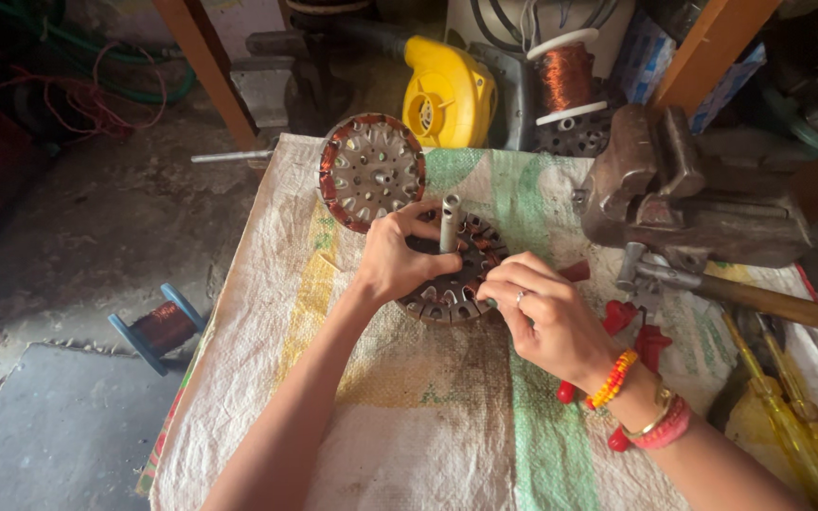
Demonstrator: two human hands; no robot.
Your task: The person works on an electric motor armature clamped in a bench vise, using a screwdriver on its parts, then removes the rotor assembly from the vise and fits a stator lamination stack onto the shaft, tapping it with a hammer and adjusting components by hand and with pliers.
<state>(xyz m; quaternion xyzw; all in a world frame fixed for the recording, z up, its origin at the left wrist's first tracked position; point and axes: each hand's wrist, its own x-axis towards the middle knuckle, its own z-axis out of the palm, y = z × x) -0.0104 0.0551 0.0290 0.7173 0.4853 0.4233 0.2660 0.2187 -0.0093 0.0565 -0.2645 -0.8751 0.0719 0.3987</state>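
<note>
Lying flat near the middle of the table (pixel 409 445), on a woven sack cloth, with its round face up and its short metal shaft (pixel 450 223) standing straight up from the centre: the dark slotted stator (pixel 456 274). Gripping it from the near left side, left hand (pixel 398 260) curled over the rim, thumb and fingers (pixel 428 220) closed around the base of the shaft, so the left grip is shut on the stator itself. Resting on the near right edge of the same disc, right hand (pixel 537 317), fingertips (pixel 496 291) pinched tightly together over one of the outer slots; whether something thin sits between them cannot be told, too small and shaded. Sitting directly between the two hands, then, with the upright axis just beyond the left thumb and the worked slot right under the right fingertips; both hands touching, the right nearer the rim, the left nearer the centre.

Leaning behind the stator, tilted toward the camera: a second wound stator (pixel 372 170) with copper coils around its edge, apart from both hands. Standing to the right, a heavy bench vise (pixel 684 189), with a wooden hammer handle (pixel 778 305) running out below it. Peeking out just beyond the right hand, red-handled pliers (pixel 650 345); farther right, yellow screwdrivers (pixel 788 407). Resting down on the floor at left, well apart, a blue spool of copper wire (pixel 161 328).
</note>
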